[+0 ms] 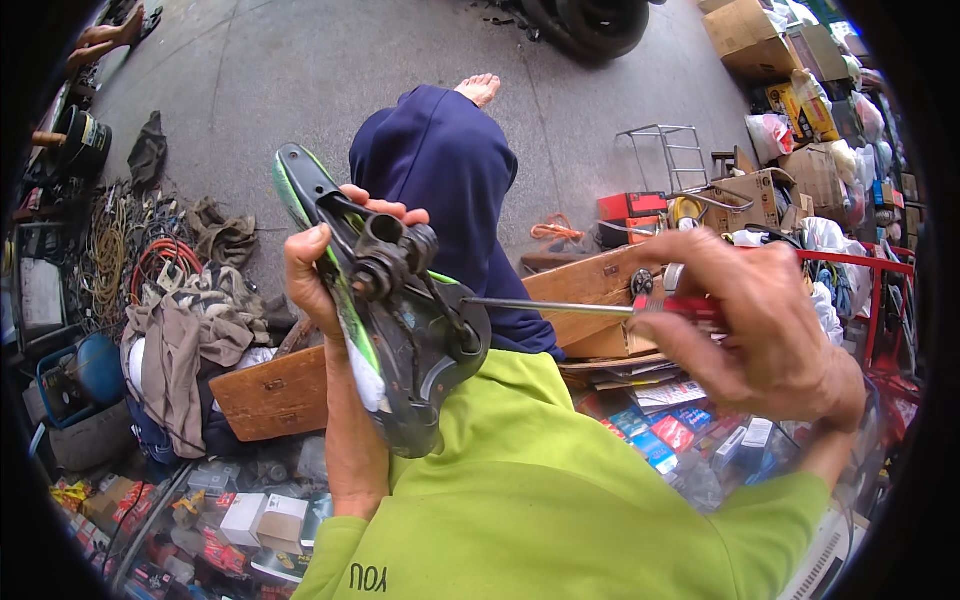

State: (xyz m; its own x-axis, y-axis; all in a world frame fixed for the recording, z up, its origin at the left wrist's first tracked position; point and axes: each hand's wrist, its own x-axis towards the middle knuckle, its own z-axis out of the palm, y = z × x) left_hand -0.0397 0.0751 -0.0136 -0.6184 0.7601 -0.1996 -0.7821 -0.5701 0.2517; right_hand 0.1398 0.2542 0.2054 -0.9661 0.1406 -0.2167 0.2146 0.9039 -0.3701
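Observation:
My left hand (312, 262) grips a black and green bicycle saddle (405, 390), turned underside up, with a dark seat clamp (385, 250) on its rails. My right hand (750, 330) is wrapped round the red handle of a screwdriver (560, 304), whose long metal shaft points left into the saddle's underside near the rail. The tip is hidden in the saddle.
My knee (430, 160) is raised behind the saddle. Wooden boards (265, 395), clothes (175, 360), coiled cables (120, 250) and small boxes (265, 520) crowd around me. Cardboard boxes (760, 35), a metal stand (665, 155) and dark tyres (590, 20) are farther off.

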